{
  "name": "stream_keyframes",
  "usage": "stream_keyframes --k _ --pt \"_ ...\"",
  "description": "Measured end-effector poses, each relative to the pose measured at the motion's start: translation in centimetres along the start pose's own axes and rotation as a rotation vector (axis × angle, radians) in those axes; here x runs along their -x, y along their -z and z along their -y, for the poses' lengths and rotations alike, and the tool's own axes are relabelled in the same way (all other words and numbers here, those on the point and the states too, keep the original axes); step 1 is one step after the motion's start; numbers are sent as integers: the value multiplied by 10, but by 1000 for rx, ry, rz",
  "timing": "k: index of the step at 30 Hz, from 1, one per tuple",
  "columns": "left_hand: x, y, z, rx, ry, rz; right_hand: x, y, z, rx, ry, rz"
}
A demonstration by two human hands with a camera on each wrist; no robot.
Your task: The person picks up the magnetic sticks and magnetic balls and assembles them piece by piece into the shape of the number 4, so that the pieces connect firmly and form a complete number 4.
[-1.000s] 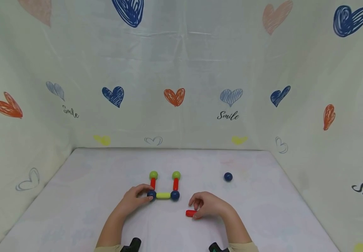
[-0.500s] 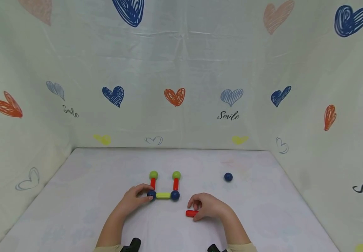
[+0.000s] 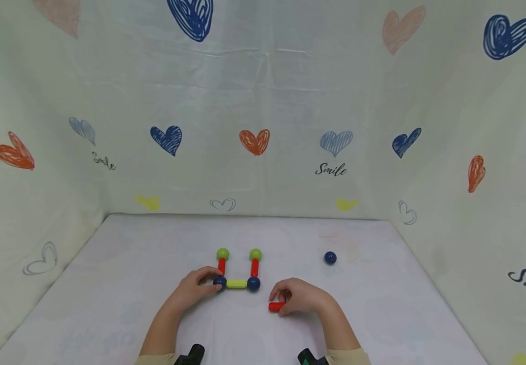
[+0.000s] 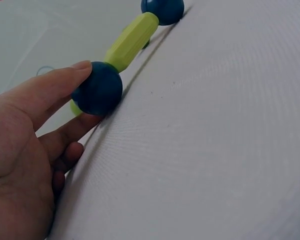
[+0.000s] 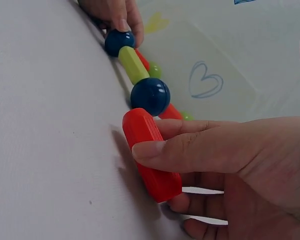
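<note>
A U-shaped build of balls and rods lies on the table. Its base is a yellow-green rod (image 3: 237, 284) between two blue balls, and each red side rod (image 3: 255, 267) ends in a green ball (image 3: 255, 254). My left hand (image 3: 195, 288) grips the left blue ball (image 4: 101, 90) between thumb and fingers. To the right of the build, my right hand (image 3: 304, 296) pinches a loose red rod (image 5: 149, 155) between thumb and fingers, close over the table. In the head view the rod points left, its right end hidden by the hand. The right blue ball (image 3: 253, 283) is untouched.
A single blue ball (image 3: 330, 258) sits apart at the back right of the white table (image 3: 381, 314). A white cloth backdrop (image 3: 290, 101) printed with hearts stands behind and along both sides.
My right hand has shifted very slightly left and away from me with the red rod. The left hand stays on the blue ball, and the build has not moved.
</note>
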State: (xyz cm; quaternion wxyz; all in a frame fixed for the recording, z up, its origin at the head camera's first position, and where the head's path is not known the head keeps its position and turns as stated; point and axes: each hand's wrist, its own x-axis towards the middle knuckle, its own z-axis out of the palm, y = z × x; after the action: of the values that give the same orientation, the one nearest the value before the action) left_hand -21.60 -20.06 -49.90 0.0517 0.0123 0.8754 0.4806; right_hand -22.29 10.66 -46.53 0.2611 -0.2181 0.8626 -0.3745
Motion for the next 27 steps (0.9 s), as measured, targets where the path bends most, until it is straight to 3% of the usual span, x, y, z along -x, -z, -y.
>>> stream_keyframes --k 15,27 --pt "1 0 -1 -14 23 5 -5 0 6 -9 6 10" --pt "-1 -1 -1 -20 30 -9 -5 -9 18 -64 27 -42"
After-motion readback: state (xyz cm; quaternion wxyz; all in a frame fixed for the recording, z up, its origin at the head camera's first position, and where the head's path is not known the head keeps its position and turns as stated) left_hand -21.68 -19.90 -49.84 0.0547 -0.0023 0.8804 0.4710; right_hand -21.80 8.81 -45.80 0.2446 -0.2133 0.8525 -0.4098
